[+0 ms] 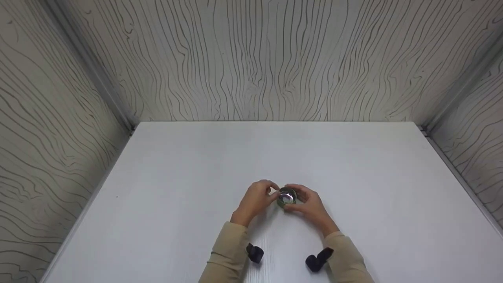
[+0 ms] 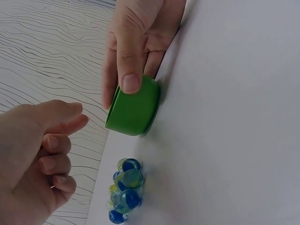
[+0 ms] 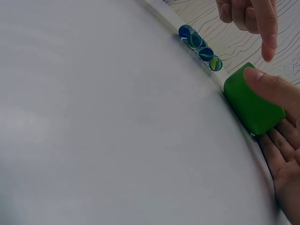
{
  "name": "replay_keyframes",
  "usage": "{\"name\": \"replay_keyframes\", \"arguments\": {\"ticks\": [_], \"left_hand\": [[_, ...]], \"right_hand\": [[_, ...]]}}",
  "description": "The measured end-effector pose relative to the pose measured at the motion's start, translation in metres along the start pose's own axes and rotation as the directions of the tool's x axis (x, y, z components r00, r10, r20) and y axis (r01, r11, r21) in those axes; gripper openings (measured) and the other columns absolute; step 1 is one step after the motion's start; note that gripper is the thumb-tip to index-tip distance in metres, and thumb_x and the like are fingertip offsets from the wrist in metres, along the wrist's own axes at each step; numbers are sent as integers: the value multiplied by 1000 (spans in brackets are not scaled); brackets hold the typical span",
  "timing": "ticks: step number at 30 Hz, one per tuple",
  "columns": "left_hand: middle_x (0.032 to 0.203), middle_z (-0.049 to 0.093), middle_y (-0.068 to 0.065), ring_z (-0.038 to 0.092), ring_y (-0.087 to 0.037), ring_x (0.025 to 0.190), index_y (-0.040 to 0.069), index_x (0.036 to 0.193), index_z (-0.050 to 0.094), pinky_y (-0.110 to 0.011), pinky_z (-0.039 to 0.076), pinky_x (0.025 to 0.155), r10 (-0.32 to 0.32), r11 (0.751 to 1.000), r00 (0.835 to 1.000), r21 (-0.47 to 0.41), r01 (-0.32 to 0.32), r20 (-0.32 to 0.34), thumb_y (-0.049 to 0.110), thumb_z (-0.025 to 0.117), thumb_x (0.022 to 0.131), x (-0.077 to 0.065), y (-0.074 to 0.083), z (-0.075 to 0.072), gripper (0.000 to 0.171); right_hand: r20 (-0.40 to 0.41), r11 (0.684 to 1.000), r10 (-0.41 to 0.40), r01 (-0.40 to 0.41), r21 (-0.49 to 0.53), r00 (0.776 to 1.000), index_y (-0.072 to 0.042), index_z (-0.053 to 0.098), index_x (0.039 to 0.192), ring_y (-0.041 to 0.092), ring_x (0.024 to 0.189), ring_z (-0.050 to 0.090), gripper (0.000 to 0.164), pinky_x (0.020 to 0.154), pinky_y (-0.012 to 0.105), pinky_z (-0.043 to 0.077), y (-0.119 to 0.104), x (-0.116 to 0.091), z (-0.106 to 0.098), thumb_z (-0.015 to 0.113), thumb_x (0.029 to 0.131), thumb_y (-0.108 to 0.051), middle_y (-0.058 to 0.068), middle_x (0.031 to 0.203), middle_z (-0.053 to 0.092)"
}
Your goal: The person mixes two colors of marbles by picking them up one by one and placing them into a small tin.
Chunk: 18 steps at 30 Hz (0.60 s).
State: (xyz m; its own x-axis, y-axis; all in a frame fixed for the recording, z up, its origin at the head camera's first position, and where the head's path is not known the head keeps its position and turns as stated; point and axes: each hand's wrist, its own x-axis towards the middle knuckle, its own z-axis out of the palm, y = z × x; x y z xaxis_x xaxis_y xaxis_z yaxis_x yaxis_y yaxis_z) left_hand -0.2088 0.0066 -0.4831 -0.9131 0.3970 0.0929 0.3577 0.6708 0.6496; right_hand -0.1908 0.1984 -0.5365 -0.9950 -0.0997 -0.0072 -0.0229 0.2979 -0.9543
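A small green cup stands mouth-up on the white tabletop. My right hand grips it, thumb on the near side and fingers round the far side. Something shiny shows inside the cup in the head view; what it is cannot be told. My left hand is beside the cup's rim, its thumb and forefinger tips close together and the other fingers curled. Nothing shows between them in the left wrist view. Blue, yellow and clear glass marbles lie in a cluster near the cup. From the head view they are hidden.
The white tabletop reaches back to a panel wall with a wood-grain pattern. Similar panels stand at both sides. Dark camera mounts stick out from the tan sleeves.
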Motion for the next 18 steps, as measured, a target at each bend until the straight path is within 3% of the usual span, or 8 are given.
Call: {"name": "replay_keyframes", "arguments": {"ticks": [5, 10, 13, 18], "left_hand": [[90, 67, -5, 53, -9, 76, 9, 104, 71, -22, 45, 70, -18, 1000, 1000, -22, 18, 2, 20, 65, 91, -1, -1, -3, 18], [75, 52, 2, 44, -5, 65, 8, 106, 70, -18, 36, 59, -59, 996, 998, -63, 60, 17, 19, 65, 91, -1, -2, -6, 18], [74, 47, 5, 43, -6, 67, 10, 106, 70, -18, 35, 60, -83, 994, 996, -63, 84, 16, 20, 65, 92, -2, -3, -7, 18], [74, 47, 5, 42, -7, 68, 9, 105, 71, -19, 36, 62, -70, 996, 998, -54, 70, -4, 21, 64, 92, -4, -6, -10, 18]], "right_hand": [[-3, 1000, 19, -19, 2, 1000, -8, 58, 129, 28, 136, 48, 64, 112, 32, 38, 0, 0, 0, 83, 70, -13, 12, 137, 58], [5, 1000, 24, -24, 7, 1000, -9, 58, 129, 27, 137, 47, 63, 113, 35, 36, -1, 0, 0, 83, 71, -13, 11, 138, 57], [5, 1000, 27, -27, 11, 1000, -10, 58, 129, 27, 137, 47, 63, 114, 36, 35, -1, -1, 0, 83, 72, -14, 10, 138, 58], [12, 1000, 16, -16, 10, 1000, -9, 57, 130, 28, 137, 47, 65, 113, 37, 36, 1, -1, 0, 83, 71, -15, 11, 138, 57]]}}
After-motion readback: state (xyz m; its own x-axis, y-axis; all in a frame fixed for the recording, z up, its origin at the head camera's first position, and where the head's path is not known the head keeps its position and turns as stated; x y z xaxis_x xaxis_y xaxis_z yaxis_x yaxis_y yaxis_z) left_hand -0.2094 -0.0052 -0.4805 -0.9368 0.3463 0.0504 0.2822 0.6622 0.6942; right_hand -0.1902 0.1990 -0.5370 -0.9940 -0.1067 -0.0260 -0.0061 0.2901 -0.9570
